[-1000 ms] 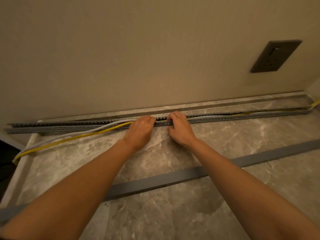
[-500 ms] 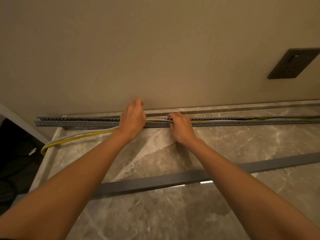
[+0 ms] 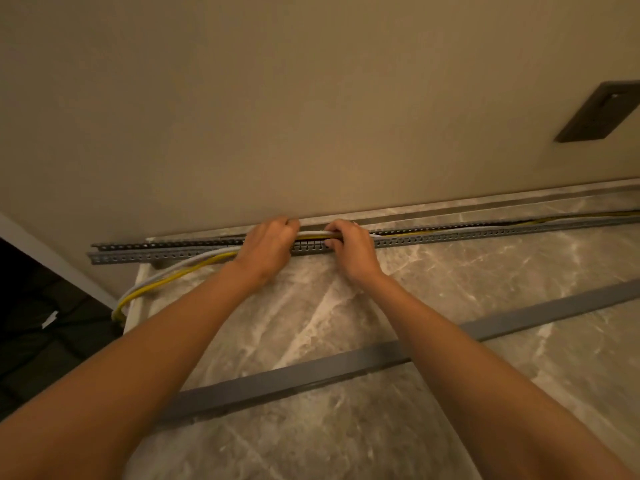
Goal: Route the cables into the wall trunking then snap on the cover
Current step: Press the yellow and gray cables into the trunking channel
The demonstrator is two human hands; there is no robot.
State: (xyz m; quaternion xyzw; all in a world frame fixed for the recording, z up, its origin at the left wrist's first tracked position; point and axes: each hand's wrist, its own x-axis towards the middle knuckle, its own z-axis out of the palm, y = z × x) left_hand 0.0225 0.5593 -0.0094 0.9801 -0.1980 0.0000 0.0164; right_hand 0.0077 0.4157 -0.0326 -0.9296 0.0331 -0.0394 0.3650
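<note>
A long grey slotted trunking (image 3: 166,253) lies on the marble surface along the foot of the wall. A white cable (image 3: 187,263) and a yellow cable (image 3: 180,274) run together. To the right they lie inside the channel; to the left they hang out and drop over the surface's left edge. My left hand (image 3: 268,249) and my right hand (image 3: 349,245) are side by side over the trunking's middle, both closed on the cables, which show raised just above the channel between them. The grey cover strip (image 3: 346,367) lies loose and slantwise on the marble, under my forearms.
A dark wall socket plate (image 3: 597,114) sits on the beige wall at upper right. The marble surface (image 3: 485,282) ends at a raised left edge; beyond it is a dark drop with dim objects (image 3: 52,323).
My left hand came down from the wall side onto the cables and closed on them. My right hand lifted the cables slightly. The view has drifted a little left.
</note>
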